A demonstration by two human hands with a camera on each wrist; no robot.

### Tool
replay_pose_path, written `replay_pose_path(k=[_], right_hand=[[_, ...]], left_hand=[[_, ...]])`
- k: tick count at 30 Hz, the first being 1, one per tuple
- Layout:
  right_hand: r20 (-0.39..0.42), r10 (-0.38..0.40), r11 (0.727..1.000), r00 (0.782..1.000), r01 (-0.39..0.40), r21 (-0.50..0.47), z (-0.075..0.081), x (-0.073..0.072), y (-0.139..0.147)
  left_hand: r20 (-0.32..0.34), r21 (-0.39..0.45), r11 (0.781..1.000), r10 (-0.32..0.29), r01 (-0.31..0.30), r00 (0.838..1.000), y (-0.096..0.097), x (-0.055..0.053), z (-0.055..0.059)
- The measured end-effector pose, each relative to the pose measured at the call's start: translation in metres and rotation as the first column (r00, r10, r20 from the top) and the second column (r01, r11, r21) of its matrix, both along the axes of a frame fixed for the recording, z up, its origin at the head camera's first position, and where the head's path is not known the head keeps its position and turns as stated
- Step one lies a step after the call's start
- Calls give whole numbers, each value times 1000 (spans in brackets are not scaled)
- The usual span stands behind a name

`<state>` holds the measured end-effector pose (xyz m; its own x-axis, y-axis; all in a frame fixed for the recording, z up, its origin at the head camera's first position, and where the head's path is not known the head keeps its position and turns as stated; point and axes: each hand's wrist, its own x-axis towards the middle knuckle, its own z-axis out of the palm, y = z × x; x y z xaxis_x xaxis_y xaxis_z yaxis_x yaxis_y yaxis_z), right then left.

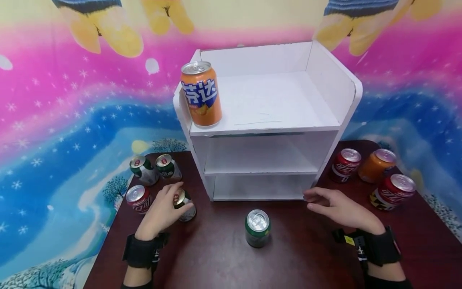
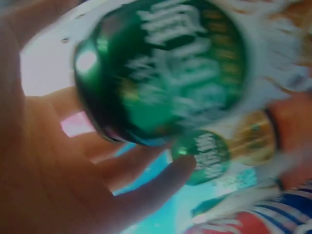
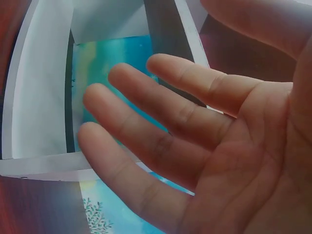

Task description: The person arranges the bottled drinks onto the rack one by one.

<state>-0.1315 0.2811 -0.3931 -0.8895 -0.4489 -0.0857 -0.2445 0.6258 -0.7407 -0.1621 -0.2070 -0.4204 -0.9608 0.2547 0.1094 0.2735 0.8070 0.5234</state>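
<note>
My left hand (image 1: 162, 210) reaches around a green-and-white can (image 1: 185, 205) on the left of the table. In the left wrist view, the green can (image 2: 170, 68) looms large and blurred beside the spread fingers (image 2: 146, 190), which are not curled round it. My right hand (image 1: 339, 208) hovers by the lower right corner of the white shelf (image 1: 267, 130), holding nothing. Its fingers (image 3: 146, 131) are spread and fairly straight in the right wrist view. Between the hands, a green can (image 1: 258, 228) stands upright on the table, in front of the shelf.
An orange can (image 1: 201, 94) stands on the shelf's top left. Behind the left hand are two green-and-white cans (image 1: 169, 167) and a red can (image 1: 138, 199). Two red cans (image 1: 392, 192) and an orange can (image 1: 376, 166) stand at the right. A printed cloth (image 1: 72, 120) hangs behind the table.
</note>
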Motion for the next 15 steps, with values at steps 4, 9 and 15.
replay_pose_path(k=[4, 9, 15], right_hand=[[-17, -2, 1000, 1000, 2, -12, 2, 0, 2], [-25, 15, 999, 1000, -16, -32, 3, -1, 1], [-13, 21, 999, 1000, -21, -45, -1, 0, 0]], left_hand=[[48, 96, 995, -41, 36, 998, -7, -9, -12], [64, 278, 960, -59, 39, 996, -16, -16, -26], [86, 364, 931, -49, 14, 995, -23, -18, -35]])
